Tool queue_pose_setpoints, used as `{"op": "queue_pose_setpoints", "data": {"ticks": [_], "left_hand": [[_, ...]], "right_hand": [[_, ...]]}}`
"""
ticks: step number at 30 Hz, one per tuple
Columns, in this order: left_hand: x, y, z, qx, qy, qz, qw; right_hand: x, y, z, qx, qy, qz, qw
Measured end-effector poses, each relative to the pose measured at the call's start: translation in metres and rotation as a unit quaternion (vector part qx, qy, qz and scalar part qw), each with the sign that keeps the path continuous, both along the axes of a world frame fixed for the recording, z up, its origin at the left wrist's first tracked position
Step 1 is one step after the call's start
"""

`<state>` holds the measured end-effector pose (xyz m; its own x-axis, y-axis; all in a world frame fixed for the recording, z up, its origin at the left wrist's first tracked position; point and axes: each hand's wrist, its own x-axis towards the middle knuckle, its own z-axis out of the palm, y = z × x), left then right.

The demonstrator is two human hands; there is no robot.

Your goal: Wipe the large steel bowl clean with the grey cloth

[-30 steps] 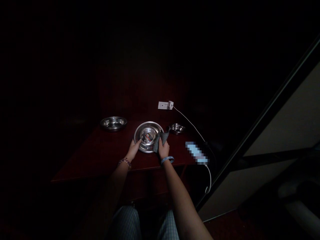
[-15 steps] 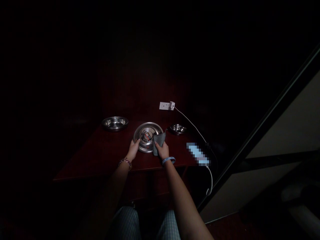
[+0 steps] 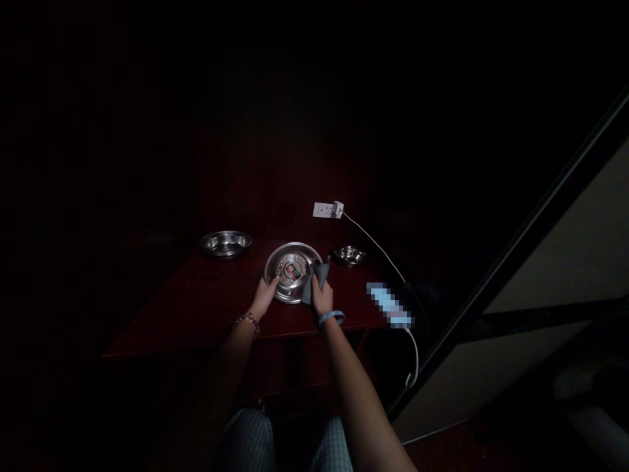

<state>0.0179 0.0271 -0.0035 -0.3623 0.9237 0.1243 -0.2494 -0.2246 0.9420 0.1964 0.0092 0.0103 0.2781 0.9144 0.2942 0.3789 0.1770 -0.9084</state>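
A round steel plate lies on the dark red table, and a small dark rectangular thing rests at its centre. My left hand grips the plate's near left rim. My right hand is closed on a grey cloth pressed against the plate's right rim. A beaded bracelet is on my left wrist and a blue band on my right.
A steel bowl sits at the back left, a smaller steel bowl at the right. A white power strip with a cable runs to a lit phone near the table's right edge. The room is very dark.
The cloth in my right hand has shifted slightly along the plate's right rim, in toward the plate and back out. My left hand stays on the rim.
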Motion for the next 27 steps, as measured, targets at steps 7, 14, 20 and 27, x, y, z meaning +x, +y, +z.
{"op": "queue_pose_setpoints", "data": {"ticks": [7,14,20,27], "left_hand": [[0.0013,-0.0008,-0.0004,0.01,-0.005,-0.009,1.0],[0.0028,-0.0054,0.0055,0.009,-0.002,-0.025,1.0],[0.0022,-0.0041,0.0042,0.007,0.0,-0.022,1.0],[0.0035,-0.0016,0.0024,0.011,0.004,-0.025,1.0]], "right_hand": [[0.0011,0.0029,-0.0037,-0.001,-0.006,-0.009,1.0],[0.0029,0.0031,-0.0041,-0.003,-0.028,-0.016,0.999],[0.0027,0.0046,-0.0025,-0.022,-0.015,-0.005,1.0],[0.0024,0.0009,0.0006,-0.021,0.005,-0.01,1.0]]}}
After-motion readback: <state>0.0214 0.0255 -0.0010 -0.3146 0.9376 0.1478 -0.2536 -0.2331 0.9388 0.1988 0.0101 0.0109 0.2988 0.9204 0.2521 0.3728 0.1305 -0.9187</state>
